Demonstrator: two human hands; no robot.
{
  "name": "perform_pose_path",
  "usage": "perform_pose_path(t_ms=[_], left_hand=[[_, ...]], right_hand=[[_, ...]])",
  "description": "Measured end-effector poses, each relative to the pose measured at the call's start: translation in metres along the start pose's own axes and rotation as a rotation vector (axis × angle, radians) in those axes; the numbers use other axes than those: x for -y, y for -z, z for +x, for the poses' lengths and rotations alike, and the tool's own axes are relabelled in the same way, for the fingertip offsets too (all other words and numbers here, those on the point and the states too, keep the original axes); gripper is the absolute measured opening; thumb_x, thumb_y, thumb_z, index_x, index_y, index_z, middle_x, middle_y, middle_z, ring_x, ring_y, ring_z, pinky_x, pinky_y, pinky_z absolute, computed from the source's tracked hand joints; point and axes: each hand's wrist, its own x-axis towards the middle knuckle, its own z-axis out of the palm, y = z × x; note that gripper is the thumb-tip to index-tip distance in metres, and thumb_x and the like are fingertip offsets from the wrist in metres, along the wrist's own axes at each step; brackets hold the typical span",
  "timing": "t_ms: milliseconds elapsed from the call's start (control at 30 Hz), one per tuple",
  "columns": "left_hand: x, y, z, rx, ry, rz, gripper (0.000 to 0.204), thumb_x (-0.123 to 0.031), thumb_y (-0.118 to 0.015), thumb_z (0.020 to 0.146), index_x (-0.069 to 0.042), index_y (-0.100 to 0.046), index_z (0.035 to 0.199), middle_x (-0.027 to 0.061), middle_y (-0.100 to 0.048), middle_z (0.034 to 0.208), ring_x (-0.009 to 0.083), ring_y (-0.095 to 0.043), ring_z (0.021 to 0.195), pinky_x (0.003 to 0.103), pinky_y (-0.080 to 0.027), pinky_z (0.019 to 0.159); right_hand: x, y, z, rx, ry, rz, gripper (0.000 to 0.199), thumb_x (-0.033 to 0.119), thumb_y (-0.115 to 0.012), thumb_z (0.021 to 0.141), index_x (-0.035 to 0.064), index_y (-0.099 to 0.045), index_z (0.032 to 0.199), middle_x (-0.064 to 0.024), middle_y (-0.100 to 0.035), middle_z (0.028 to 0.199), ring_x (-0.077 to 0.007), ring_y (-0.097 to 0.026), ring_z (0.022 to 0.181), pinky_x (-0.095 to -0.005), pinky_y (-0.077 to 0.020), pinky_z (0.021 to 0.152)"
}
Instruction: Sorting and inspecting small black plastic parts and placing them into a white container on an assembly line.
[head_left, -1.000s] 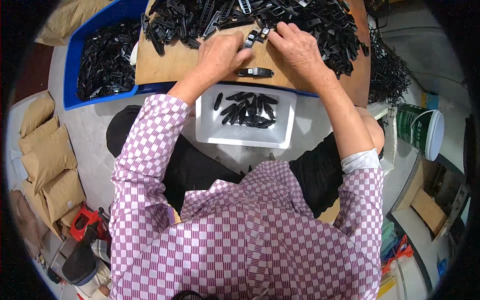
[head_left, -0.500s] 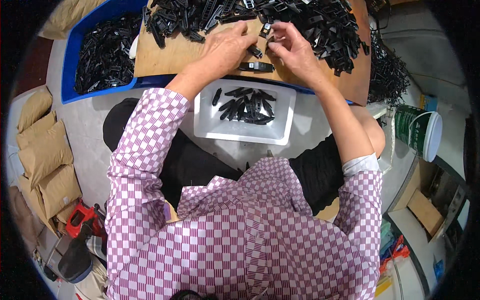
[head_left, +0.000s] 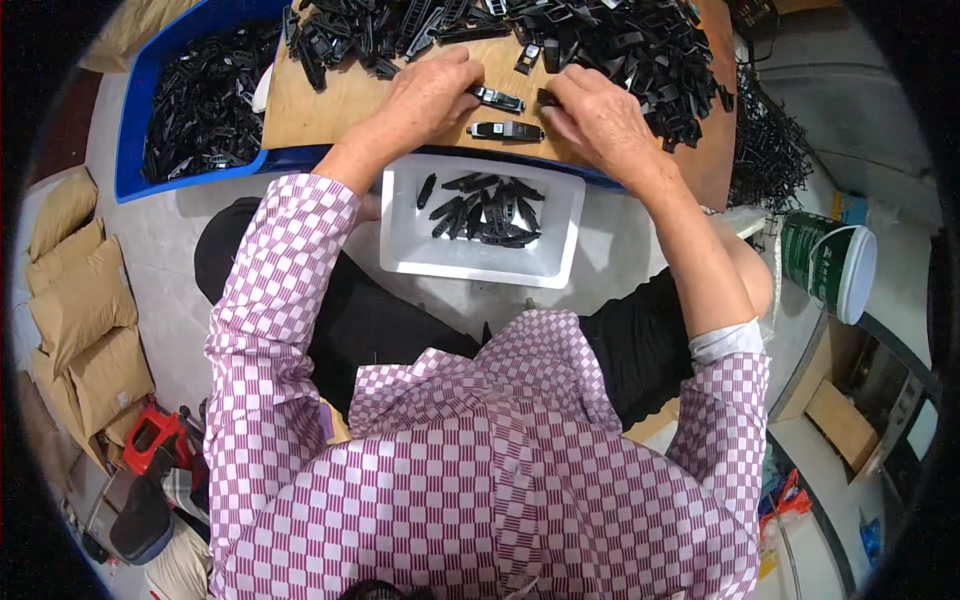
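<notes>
My left hand (head_left: 432,95) pinches one end of a slim black plastic part (head_left: 499,98), which points right above the wooden board. In the fingers of my right hand (head_left: 598,115) is a small black plastic piece (head_left: 546,97), mostly covered by the fingertips. A gap separates the two pieces. Just below them, a longer black plastic part (head_left: 506,131) with a shiny middle lies along the board's near edge. Beyond my right hand, a small black clip-like piece (head_left: 527,58) with a light patch rests on the wood.
Heaps of black parts (head_left: 640,60) cover the far side of the wooden board (head_left: 330,120). A blue bin (head_left: 130,165) of black parts stands left. Below the board's edge sits a white tray (head_left: 400,255) with several black parts. A green bucket (head_left: 815,260) stands at right.
My left hand has drawn left, with more of the slim part showing. My right hand has moved slightly down and right, away from the light-patched clip-like piece.
</notes>
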Motion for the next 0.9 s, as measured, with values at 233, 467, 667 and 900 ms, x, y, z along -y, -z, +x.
perform_pose_path(t_ms=[233, 467, 667, 900], left_hand=[[-0.004, 0.001, 0.001, -0.024, -0.025, -0.061, 0.018, -0.014, -0.072, 0.081, -0.003, -0.062, 0.091, 0.0115, -0.06, 0.094, 0.0335, -0.063, 0.09, 0.043, -0.052, 0.078], [-0.001, -0.002, 0.003, -0.036, -0.027, -0.132, 0.019, -0.013, -0.073, 0.079, -0.002, -0.061, 0.088, 0.0119, -0.06, 0.093, 0.0339, -0.063, 0.088, 0.043, -0.052, 0.075], [0.0, 0.002, 0.005, 0.005, -0.04, -0.169, 0.019, -0.01, -0.073, 0.079, -0.001, -0.061, 0.089, 0.0128, -0.06, 0.091, 0.0355, -0.063, 0.087, 0.044, -0.051, 0.074], [-0.004, 0.009, 0.007, 0.089, 0.006, -0.182, 0.021, -0.013, -0.073, 0.079, -0.001, -0.06, 0.089, 0.0146, -0.062, 0.092, 0.0375, -0.063, 0.088, 0.044, -0.052, 0.075]], right_hand=[[0.018, 0.005, 0.019, 0.197, 0.036, 0.06, 0.018, 0.016, -0.067, 0.086, 0.0039, -0.055, 0.09, -0.0146, -0.063, 0.079, -0.0358, -0.065, 0.074, -0.0447, -0.051, 0.062], [0.021, 0.001, 0.023, 0.259, -0.029, 0.107, 0.021, 0.017, -0.067, 0.087, 0.003, -0.052, 0.088, -0.0175, -0.063, 0.07, -0.0381, -0.065, 0.068, -0.047, -0.0503, 0.059], [0.028, -0.02, 0.023, 0.182, -0.08, 0.188, 0.022, 0.017, -0.067, 0.086, 0.0031, -0.05, 0.086, -0.0171, -0.063, 0.068, -0.0385, -0.065, 0.067, -0.0471, -0.0504, 0.058], [0.002, -0.003, 0.043, 0.246, 0.133, 0.146, 0.015, 0.017, -0.063, 0.087, 0.0059, -0.057, 0.095, -0.0119, -0.064, 0.087, -0.0308, -0.065, 0.081, -0.0398, -0.0529, 0.067]])
